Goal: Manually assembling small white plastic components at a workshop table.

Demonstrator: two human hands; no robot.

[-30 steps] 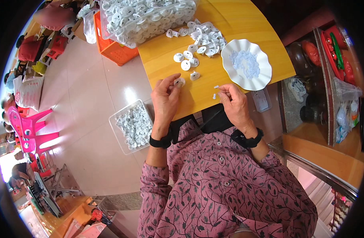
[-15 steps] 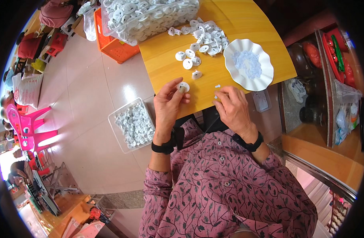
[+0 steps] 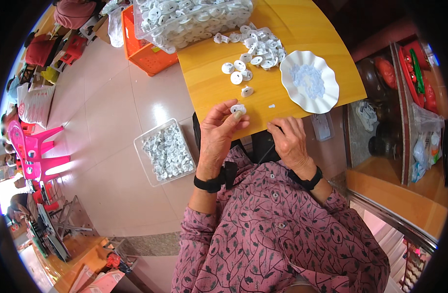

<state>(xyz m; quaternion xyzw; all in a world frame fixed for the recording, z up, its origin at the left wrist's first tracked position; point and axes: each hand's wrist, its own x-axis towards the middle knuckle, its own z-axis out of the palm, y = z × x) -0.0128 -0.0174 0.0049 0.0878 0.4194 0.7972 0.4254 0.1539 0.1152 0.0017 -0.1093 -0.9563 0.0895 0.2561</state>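
Note:
Between the thumb and fingers of my left hand (image 3: pixel 218 134) is a round white plastic disc (image 3: pixel 238 109) with small dark slots. My right hand (image 3: pixel 289 140) hovers at the table's near edge, thumb and forefinger drawn together; whatever they pinch is too small to make out. A tiny pale plastic piece (image 3: pixel 271 106) lies on the yellow table (image 3: pixel 209 93) just beyond it. To the right, a white wavy-rimmed plate (image 3: pixel 326 101) carries many similar pale pieces. One white disc part (image 3: pixel 247 91) sits beyond my left hand, and a loose heap of them (image 3: pixel 265 46) spreads farther back.
A clear bin (image 3: pixel 194 27) full of white parts stands at the far left of the table, by an orange crate (image 3: pixel 153 59). On the floor is another clear box (image 3: pixel 141 146) of white parts. Pink stools (image 3: pixel 31 151) and seated people are leftward; an open cabinet (image 3: pixel 404 141) is at right.
My left hand has shifted right with the disc, closer to my right hand. My right hand has drawn slightly nearer to me. The small piece at its fingertips no longer shows on the table.

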